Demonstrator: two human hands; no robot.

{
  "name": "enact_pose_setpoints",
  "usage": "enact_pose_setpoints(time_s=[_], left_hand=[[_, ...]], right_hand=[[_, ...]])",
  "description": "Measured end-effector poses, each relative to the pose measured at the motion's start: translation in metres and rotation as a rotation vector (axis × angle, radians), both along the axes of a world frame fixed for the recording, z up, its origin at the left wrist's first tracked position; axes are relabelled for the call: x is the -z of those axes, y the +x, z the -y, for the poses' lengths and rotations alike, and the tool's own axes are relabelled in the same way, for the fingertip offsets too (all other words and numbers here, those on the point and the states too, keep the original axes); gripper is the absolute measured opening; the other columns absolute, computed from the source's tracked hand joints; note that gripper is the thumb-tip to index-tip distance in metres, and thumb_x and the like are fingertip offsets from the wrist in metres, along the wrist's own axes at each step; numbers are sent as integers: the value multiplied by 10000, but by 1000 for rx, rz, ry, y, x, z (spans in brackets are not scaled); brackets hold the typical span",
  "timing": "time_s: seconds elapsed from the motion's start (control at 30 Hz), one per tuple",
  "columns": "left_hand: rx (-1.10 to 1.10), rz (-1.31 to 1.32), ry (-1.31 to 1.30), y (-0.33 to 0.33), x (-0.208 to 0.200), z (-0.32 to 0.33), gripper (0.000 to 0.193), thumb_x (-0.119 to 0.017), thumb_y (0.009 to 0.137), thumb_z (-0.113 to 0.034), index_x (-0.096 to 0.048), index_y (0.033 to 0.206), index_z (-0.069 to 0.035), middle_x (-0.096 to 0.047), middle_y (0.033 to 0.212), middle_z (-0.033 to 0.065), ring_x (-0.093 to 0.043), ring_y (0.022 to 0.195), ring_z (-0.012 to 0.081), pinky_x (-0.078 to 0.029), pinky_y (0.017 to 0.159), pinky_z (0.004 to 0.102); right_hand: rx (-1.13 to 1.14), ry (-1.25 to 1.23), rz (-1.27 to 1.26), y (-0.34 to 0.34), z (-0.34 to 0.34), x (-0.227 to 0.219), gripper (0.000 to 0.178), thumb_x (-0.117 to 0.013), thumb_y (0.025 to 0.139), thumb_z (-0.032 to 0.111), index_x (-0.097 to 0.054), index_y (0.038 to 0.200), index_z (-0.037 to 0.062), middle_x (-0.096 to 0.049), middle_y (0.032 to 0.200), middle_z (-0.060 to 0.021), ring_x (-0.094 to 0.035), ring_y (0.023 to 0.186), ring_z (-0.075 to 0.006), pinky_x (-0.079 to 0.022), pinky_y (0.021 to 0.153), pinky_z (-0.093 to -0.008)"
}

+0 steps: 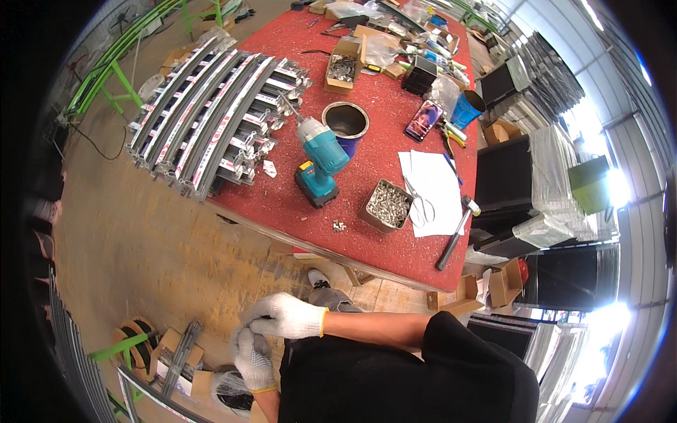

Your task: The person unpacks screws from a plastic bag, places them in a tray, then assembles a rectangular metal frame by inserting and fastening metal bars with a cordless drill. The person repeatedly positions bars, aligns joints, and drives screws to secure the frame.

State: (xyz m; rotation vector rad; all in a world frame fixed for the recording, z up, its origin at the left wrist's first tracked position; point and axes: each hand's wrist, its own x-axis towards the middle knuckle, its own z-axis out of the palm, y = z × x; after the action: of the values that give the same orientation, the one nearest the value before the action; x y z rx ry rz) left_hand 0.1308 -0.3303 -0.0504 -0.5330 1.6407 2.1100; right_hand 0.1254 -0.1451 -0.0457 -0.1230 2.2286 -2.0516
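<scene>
Both my hands wear white knitted gloves with yellow cuffs and meet low in front of my body, away from the table. My right hand [289, 316] reaches across from the right, its fingers curled and pressed against the other hand. Just below it, my left hand [252, 359] is closed too, with grey dots showing on its glove. Whatever lies between the fingers is hidden. On the red table [282, 216] ahead stands a teal cordless driver [323, 158], beside a square tin of small metal parts [388, 206]. A few loose parts [339, 226] lie near the tin.
Stacked metal strips [211, 116] overhang the table's left side. Behind the driver stands a round pot [345, 121]. Scissors [421, 202] lie on white paper [441, 183], near a hammer [458, 233] and phone [424, 120]. Cartons [176, 356] and a metal frame [151, 395] occupy the floor at lower left.
</scene>
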Motion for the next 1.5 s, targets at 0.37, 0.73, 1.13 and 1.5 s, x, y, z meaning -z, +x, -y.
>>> enact_pose_setpoints(time_s=[0.37, 0.73, 1.13, 1.5], left_hand=[[42, -336, -499, 30, 12, 25, 260, -613, 1071, -161, -534, 836, -84, -410, 565, -41, -325, 434, 62, -226, 429, 263], [-291, -224, -977, 42, -47, 246, 308, -706, 1056, -281, -754, 1077, 23, -713, 837, 14, -629, 748, 120, -506, 681, 305], [288, 205, -1298, 66, -65, 367, 535, -806, 807, -542, -846, 997, -44, -795, 859, 191, -786, 805, 300, -593, 787, 385], [782, 126, -1382, 109, -78, 388, 779, -904, 677, -623, -789, 1242, -99, -810, 1014, 144, -785, 966, 328, -613, 866, 419]], right_hand=[[-295, 142, 84, -20, 12, -10, 270, -743, 846, 235, -797, 994, 15, -761, 923, -242, -748, 898, -420, -595, 802, -480], [-347, 130, 229, -7, 118, 20, 249, -725, 965, 218, -784, 1063, -4, -775, 927, -195, -761, 836, -311, -594, 796, -416], [-618, -24, 728, 19, 246, 16, 241, -694, 1021, 175, -737, 1078, -55, -701, 823, -64, -644, 684, -129, -541, 644, -293], [-760, 162, 262, 27, 300, 25, 240, -682, 1021, 212, -758, 1107, 1, -773, 974, -173, -731, 847, -286, -562, 832, -374]])
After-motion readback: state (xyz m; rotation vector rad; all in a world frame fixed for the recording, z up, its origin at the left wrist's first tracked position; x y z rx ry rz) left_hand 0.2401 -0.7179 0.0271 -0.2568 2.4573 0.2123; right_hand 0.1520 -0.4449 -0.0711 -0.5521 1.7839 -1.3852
